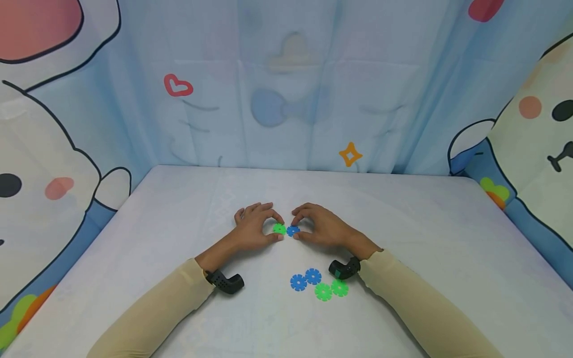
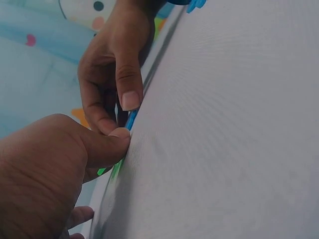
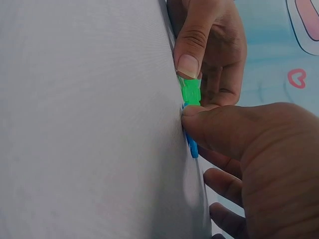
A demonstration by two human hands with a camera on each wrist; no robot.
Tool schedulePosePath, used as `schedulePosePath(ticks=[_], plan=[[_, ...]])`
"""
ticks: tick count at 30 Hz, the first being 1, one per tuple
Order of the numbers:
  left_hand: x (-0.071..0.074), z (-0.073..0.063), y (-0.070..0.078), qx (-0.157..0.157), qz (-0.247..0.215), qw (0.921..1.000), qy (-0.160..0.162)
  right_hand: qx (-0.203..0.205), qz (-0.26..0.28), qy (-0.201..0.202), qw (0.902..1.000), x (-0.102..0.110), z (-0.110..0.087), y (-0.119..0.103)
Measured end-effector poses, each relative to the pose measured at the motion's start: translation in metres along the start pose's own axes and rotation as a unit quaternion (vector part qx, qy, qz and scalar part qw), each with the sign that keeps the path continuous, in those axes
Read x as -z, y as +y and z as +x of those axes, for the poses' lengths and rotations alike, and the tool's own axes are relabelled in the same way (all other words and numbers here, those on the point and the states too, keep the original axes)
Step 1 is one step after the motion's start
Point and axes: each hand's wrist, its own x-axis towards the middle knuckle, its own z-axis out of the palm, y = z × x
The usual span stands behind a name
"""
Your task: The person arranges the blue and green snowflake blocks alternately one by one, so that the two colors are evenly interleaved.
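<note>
Near the middle of the white table, my left hand (image 1: 255,228) pinches a green notched disc (image 1: 279,228) between thumb and index finger. Opposite it, my right hand (image 1: 327,226) holds a blue notched disc (image 1: 293,230) the same way. The two discs sit edge to edge, close to the tabletop; whether their notches interlock I cannot tell. In the right wrist view the green disc (image 3: 191,91) stands partly behind the blue disc (image 3: 191,144), and fingers cover much of both. The left wrist view shows only a sliver of the blue disc (image 2: 131,120).
Closer to me on the table (image 1: 250,323) lie two blue discs (image 1: 306,279) and two green discs (image 1: 331,290), near the right forearm. Each wrist wears a black band (image 1: 226,282). A printed blue curtain (image 1: 286,114) hangs behind the table's far edge.
</note>
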Motion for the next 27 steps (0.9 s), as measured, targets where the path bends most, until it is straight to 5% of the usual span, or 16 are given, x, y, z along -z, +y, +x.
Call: schedulePosePath(ticks=[27], plan=[[0.0003, 0.0014, -0.0024, 0.005, -0.005, 0.9999, -0.011, -0.012, 0.005, -0.005, 0.9999, 0.0014, -0.0002, -0.0021]])
